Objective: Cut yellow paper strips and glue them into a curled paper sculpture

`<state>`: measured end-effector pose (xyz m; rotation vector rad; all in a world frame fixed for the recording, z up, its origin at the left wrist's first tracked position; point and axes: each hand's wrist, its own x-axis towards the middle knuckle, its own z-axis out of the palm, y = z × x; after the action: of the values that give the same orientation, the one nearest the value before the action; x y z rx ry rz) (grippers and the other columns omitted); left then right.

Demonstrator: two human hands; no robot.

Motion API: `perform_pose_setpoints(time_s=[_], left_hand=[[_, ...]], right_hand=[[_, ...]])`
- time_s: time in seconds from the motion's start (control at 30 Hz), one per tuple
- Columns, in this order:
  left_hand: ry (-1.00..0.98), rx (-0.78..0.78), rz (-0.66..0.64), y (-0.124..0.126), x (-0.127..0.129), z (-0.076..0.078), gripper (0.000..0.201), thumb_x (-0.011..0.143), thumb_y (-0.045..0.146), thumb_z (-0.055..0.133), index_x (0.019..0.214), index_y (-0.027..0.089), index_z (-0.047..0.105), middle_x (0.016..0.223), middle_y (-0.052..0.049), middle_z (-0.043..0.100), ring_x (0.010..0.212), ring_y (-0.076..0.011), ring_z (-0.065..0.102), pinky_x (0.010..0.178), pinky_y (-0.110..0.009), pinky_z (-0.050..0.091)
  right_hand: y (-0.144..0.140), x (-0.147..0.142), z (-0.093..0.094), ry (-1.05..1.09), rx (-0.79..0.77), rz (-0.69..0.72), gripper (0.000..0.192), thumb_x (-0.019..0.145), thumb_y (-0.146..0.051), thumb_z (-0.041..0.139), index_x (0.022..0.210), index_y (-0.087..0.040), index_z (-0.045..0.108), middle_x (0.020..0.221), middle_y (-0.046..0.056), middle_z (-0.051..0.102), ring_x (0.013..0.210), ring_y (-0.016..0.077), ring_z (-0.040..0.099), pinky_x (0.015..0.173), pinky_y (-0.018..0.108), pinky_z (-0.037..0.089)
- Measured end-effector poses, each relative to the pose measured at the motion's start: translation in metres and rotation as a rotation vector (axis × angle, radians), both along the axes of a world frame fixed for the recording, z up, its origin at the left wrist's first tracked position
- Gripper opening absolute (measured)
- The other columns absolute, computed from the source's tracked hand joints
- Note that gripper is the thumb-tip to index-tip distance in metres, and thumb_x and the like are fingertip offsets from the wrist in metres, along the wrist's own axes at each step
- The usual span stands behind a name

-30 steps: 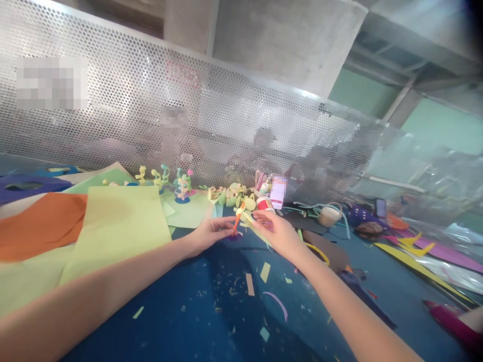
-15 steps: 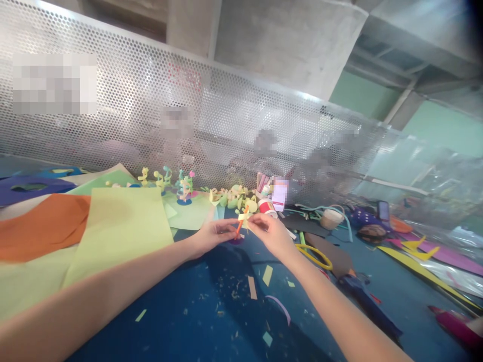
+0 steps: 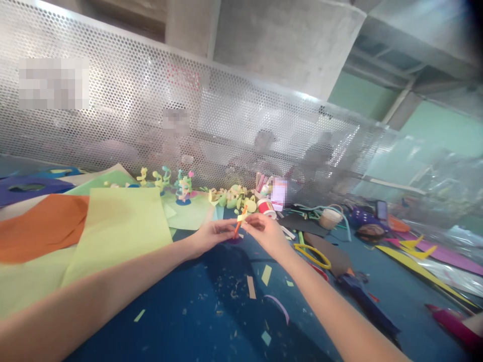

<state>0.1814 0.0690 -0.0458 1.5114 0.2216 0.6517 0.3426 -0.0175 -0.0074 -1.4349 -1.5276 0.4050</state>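
Note:
Both my arms reach out over a blue table (image 3: 188, 322). My left hand (image 3: 209, 235) pinches the lower end of a small orange stick (image 3: 237, 229) that stands on a dark purple disc. My right hand (image 3: 266, 232) holds a short yellow paper strip (image 3: 241, 216) against the top of that stick. The two hands nearly touch around the stick. Just beyond them lies a heap of curled pale-green paper pieces (image 3: 232, 197).
Light-green (image 3: 121, 226) and orange (image 3: 41, 226) sheets lie at the left. Small paper figures (image 3: 183, 188) stand along a perforated metal screen (image 3: 151, 110). A red-and-white glue pot (image 3: 267, 207), a yellow ring (image 3: 311, 254), a twine roll (image 3: 329, 217) and coloured offcuts sit at right. Paper scraps litter the near table.
My right hand has drawn closer to the orange stick and the yellow strip has shortened against its top. My left hand has stayed on the stick.

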Motion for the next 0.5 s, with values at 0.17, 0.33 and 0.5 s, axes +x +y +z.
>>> perform_pose_setpoints(time_s=[0.17, 0.33, 0.5], left_hand=[[0.012, -0.033, 0.008, -0.001, -0.001, 0.001, 0.045, 0.071, 0.028, 0.065, 0.115, 0.018, 0.056, 0.087, -0.005, 0.067, 0.085, -0.0178, 0.06, 0.087, -0.034, 0.04], [-0.018, -0.075, 0.04, -0.002, -0.001, 0.004, 0.043, 0.07, 0.028, 0.067, 0.111, 0.019, 0.059, 0.099, -0.006, 0.066, 0.091, -0.0187, 0.058, 0.086, -0.033, 0.04], [-0.1, -0.227, 0.041, -0.002, 0.0, 0.007, 0.025, 0.073, 0.028, 0.064, 0.095, 0.018, 0.066, 0.091, -0.005, 0.066, 0.084, -0.015, 0.058, 0.082, -0.029, 0.041]], right_hand=[[0.004, -0.003, -0.001, 0.01, 0.023, -0.044, 0.021, 0.071, -0.035, 0.06, 0.079, -0.015, 0.059, 0.076, 0.005, 0.066, 0.07, 0.0164, 0.061, 0.066, 0.028, 0.048], [0.005, -0.011, 0.003, 0.012, 0.04, -0.063, 0.018, 0.072, -0.033, 0.058, 0.077, -0.016, 0.058, 0.073, 0.005, 0.064, 0.068, 0.0162, 0.061, 0.066, 0.028, 0.048], [0.005, -0.023, 0.01, 0.072, 0.059, -0.016, 0.017, 0.073, -0.034, 0.058, 0.077, -0.017, 0.056, 0.069, 0.003, 0.064, 0.067, 0.0159, 0.063, 0.065, 0.028, 0.049]])
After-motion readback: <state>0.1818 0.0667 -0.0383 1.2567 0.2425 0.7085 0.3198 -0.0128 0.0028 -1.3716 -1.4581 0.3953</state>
